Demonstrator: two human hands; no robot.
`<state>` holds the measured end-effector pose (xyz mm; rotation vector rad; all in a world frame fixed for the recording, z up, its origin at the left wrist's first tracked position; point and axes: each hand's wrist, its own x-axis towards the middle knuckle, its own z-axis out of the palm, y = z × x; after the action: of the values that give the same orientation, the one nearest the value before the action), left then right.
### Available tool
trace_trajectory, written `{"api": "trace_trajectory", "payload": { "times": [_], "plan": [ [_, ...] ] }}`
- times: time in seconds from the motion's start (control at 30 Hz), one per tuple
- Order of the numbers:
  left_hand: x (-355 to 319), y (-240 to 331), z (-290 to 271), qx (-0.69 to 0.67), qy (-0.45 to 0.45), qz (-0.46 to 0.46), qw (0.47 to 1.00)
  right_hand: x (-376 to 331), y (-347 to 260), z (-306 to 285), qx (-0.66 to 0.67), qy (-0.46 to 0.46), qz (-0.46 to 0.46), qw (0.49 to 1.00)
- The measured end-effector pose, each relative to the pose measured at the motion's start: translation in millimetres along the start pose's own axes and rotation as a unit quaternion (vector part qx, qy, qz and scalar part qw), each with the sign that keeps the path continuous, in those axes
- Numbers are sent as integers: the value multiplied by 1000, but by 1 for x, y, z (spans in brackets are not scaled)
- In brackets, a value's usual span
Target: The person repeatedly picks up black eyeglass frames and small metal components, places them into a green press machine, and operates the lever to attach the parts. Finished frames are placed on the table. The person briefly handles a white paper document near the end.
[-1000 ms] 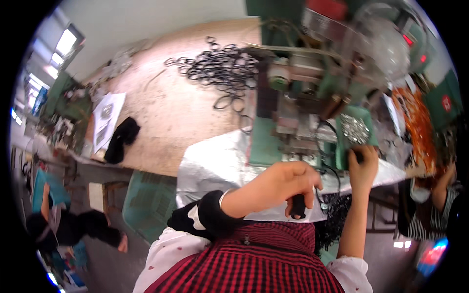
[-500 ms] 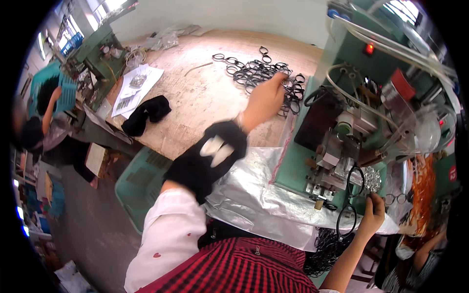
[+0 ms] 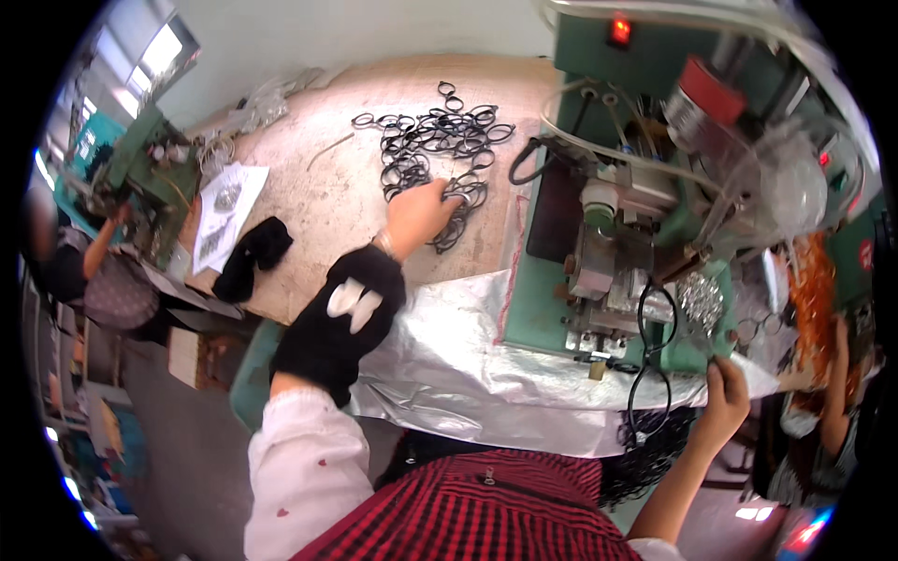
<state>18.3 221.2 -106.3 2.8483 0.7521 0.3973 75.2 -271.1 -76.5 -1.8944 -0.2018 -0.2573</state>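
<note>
A: Left hand (image 3: 418,213) pose?
B: Arm stretched forward, fingers curled onto the black rings (image 3: 432,150) heaped loose on the tabletop (image 3: 346,201).
A: Right hand (image 3: 725,397)?
B: Low by the green machine (image 3: 608,243), pinching a thin black loop (image 3: 647,365).

We see a black cloth (image 3: 251,258) and paper sheets (image 3: 221,213) at the worktop's (image 3: 327,201) left edge, silver foil (image 3: 449,360) draped over its front, and another person (image 3: 89,276) seated beyond.

The left hand (image 3: 418,213) rests on a pile of black rings (image 3: 432,145); the right hand (image 3: 725,404) holds one beside the green machine (image 3: 645,187).
</note>
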Motion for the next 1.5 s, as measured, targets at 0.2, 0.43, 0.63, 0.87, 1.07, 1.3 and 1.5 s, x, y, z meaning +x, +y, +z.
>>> {"api": "trace_trajectory", "payload": {
  "times": [0.2,0.43,0.63,0.87,1.07,1.3,1.5],
  "plan": [
    [-54,38,-54,-448,-53,-46,891,36,-77,68,122,-102,-88,983],
    [-109,96,-46,-691,65,-48,719,33,-90,107,303,-76,-14,950],
    [-82,183,-141,-638,205,236,704,32,-106,106,450,-131,69,881],
    [-77,191,-137,-560,218,321,732,14,-123,92,372,-138,40,917],
    [-97,203,-95,-291,231,575,729,44,-24,57,-43,-90,-45,994],
    [-99,216,-68,-256,274,572,730,57,-7,29,-20,40,-129,991],
    [-96,217,-66,-273,281,572,721,46,17,18,-110,-32,-40,993]
  ]
}}
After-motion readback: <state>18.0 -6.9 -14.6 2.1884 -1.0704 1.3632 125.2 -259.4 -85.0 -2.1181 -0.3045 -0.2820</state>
